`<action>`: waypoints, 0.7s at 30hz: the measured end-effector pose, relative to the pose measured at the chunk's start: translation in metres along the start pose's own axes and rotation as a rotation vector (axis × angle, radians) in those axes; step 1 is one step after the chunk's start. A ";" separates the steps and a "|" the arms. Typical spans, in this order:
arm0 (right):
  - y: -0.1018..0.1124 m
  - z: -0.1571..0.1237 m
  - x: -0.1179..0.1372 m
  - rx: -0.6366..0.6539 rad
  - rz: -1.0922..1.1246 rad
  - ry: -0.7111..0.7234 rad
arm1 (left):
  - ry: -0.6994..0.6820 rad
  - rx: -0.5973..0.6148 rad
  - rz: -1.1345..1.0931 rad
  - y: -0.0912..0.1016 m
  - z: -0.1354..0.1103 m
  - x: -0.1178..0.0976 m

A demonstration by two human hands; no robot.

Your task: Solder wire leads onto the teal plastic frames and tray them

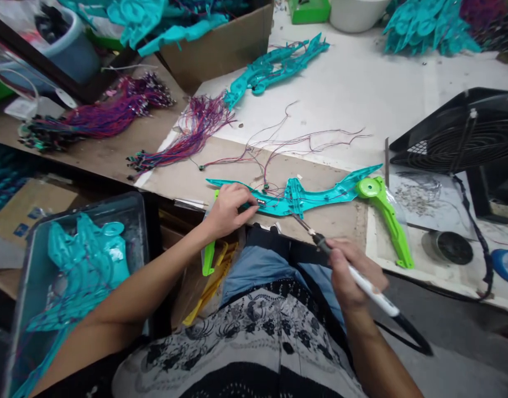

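A long, curved teal plastic part (328,199), shaped like a bow, lies along the bench's front edge with thin wires running through it. My left hand (232,209) is closed over its left half, thumb and fingers together beside a small metallic component (261,202). What exactly the fingertips pinch is partly hidden. In my right hand (355,271) is a soldering iron (367,287) with a white handle, gripped like a pen. Its tip points up and left, close to the part's lower edge near the middle; contact is unclear. Red and dark wires (274,152) trail behind the part.
Bundles of wires (187,132) lie back left. Another teal part (274,69) rests beside a cardboard box (224,55). A black fan (465,132), a green plastic arm (388,221) and a round tin (448,247) stand right. A bin (143,249) of teal parts is lower left.
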State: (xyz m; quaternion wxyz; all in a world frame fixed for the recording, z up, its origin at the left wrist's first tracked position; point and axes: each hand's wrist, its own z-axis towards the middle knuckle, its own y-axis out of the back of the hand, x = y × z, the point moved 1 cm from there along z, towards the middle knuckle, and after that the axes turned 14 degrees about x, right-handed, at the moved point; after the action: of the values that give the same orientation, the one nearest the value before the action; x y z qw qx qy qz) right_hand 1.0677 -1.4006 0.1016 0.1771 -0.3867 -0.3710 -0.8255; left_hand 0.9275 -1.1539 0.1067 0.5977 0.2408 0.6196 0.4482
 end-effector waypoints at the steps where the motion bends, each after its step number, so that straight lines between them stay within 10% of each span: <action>1: -0.008 0.004 0.004 0.022 0.017 0.034 | 0.007 0.001 0.001 -0.001 0.000 0.000; 21: -0.037 0.022 0.011 0.169 0.013 0.235 | -0.003 -0.017 0.083 -0.007 0.002 0.002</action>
State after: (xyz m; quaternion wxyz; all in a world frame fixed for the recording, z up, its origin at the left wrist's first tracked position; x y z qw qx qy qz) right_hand 1.0504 -1.3598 0.1017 0.2567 -0.2734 -0.4133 -0.8298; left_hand 0.9307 -1.1550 0.1004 0.5816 0.2619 0.6042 0.4776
